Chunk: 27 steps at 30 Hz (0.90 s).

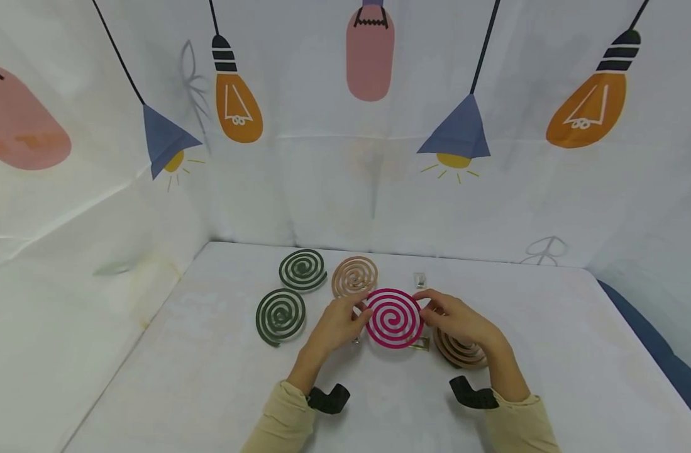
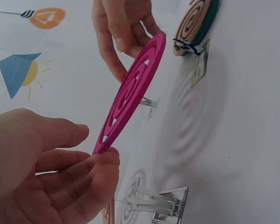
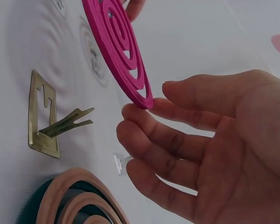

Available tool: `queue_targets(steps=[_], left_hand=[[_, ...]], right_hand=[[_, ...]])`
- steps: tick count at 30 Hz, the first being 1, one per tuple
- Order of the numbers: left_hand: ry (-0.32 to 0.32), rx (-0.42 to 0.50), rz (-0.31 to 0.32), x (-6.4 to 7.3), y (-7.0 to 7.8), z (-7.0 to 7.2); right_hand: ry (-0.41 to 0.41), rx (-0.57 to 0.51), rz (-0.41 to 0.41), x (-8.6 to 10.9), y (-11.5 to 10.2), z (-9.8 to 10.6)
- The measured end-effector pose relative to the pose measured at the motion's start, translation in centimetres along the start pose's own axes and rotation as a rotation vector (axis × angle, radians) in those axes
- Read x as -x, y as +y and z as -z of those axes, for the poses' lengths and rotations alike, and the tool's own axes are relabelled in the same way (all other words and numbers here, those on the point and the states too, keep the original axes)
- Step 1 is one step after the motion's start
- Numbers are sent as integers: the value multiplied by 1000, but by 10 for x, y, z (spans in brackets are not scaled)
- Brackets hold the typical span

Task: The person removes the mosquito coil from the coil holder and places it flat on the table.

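Observation:
Both hands hold a bright pink mosquito coil (image 1: 394,320) by opposite edges, raised above the white table with its shadow below. At its left rim are the fingertips of my left hand (image 1: 338,322); in the left wrist view the thumb stands apart from the coil (image 2: 126,109). My right hand (image 1: 461,321) supports the right rim on bent fingertips, thumb apart in the right wrist view. Under the coil lies a gold-coloured metal coil stand (image 3: 60,127) with raised prongs. A silver stand (image 2: 170,205) shows near the left hand.
Two green coils (image 1: 280,316) lie on the left, and a tan coil (image 1: 353,275) lies behind the left hand. Partly under the right forearm, another tan coil (image 1: 457,353) lies on a dark green one. A small silver stand (image 1: 420,280) sits farther back, before the printed curtain (image 1: 322,189).

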<state>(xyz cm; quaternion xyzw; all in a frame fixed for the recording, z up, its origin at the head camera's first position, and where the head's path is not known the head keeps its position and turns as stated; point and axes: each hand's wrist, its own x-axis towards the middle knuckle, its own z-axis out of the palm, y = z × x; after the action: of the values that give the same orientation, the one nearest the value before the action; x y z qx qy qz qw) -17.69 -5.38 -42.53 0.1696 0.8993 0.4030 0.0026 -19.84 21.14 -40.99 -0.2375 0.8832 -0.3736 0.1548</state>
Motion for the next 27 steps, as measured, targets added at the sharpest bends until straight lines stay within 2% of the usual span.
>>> queue_targets(steps=[5, 13, 27], left_hand=[[-13, 19, -24, -1, -1, -2], [-25, 34, -21, -4, -1, -3], [-41, 70, -20, -9, 8, -8]], right_hand=[[6, -8, -11, 1, 1, 3], [23, 24, 12, 1, 2, 6], [20, -36, -9, 10, 4, 13]])
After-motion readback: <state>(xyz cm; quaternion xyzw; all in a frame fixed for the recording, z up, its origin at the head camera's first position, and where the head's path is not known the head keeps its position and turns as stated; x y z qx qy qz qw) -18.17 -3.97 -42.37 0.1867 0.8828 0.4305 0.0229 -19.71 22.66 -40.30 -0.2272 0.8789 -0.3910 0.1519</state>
